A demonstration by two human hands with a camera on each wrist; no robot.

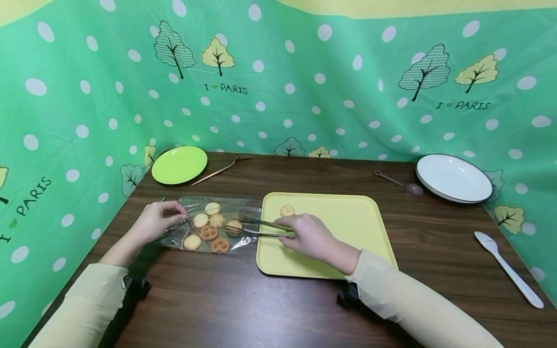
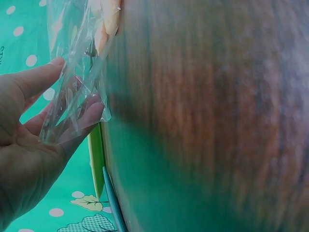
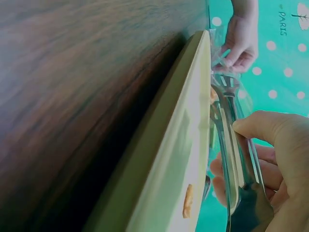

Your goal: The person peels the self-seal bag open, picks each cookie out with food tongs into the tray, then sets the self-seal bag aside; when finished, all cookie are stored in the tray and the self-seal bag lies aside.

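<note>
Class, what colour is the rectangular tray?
Pale yellow; the tray shows best in the head view.

A fork [image 1: 218,172] lies beside a green plate [image 1: 180,165], a spoon [image 1: 411,189] beside a dish [image 1: 454,178].

Head view forward-down over both hands [image 1: 157,221] [image 1: 311,237]

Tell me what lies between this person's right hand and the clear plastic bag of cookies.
Slim metal tongs, held in the right hand, span it, over the left side of a yellow rectangular tray; the head view shows this.
</note>
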